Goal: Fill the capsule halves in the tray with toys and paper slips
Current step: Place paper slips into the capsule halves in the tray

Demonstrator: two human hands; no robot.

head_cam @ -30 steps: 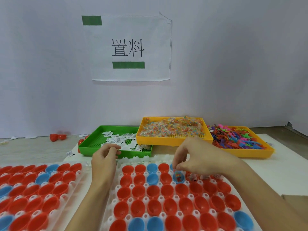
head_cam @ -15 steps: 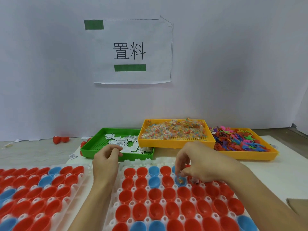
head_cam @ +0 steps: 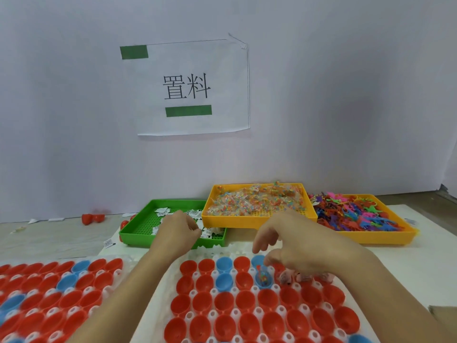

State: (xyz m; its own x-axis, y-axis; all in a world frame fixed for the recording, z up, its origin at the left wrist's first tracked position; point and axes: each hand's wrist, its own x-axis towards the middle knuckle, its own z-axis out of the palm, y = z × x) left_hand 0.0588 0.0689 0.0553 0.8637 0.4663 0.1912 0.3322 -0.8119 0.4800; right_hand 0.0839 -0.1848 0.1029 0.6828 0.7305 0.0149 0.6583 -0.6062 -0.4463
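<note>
A white capsule tray (head_cam: 247, 248) lies in front of me, holding several red and blue capsule halves. One blue capsule half (head_cam: 263, 280) in the second row holds a small bagged toy. My right hand (head_cam: 294, 246) hovers just above and to the right of it, index finger and thumb apart with nothing between them. More bagged toys (head_cam: 288, 278) sit in halves under that palm. My left hand (head_cam: 176, 232) is over the front of the green tray (head_cam: 138, 226), fingers curled to the thumb among the paper slips (head_cam: 195, 214).
A yellow tray of bagged toys (head_cam: 257, 206) and another yellow tray of coloured plastic figures (head_cam: 358, 216) stand behind the capsule tray. A second capsule tray (head_cam: 49, 288) lies at the left. Loose red capsules (head_cam: 92, 217) lie by the wall.
My right hand has let the bagged toy drop into the blue half and lifted off it. My left hand has shifted right toward the slips. The view has tilted up slightly.
</note>
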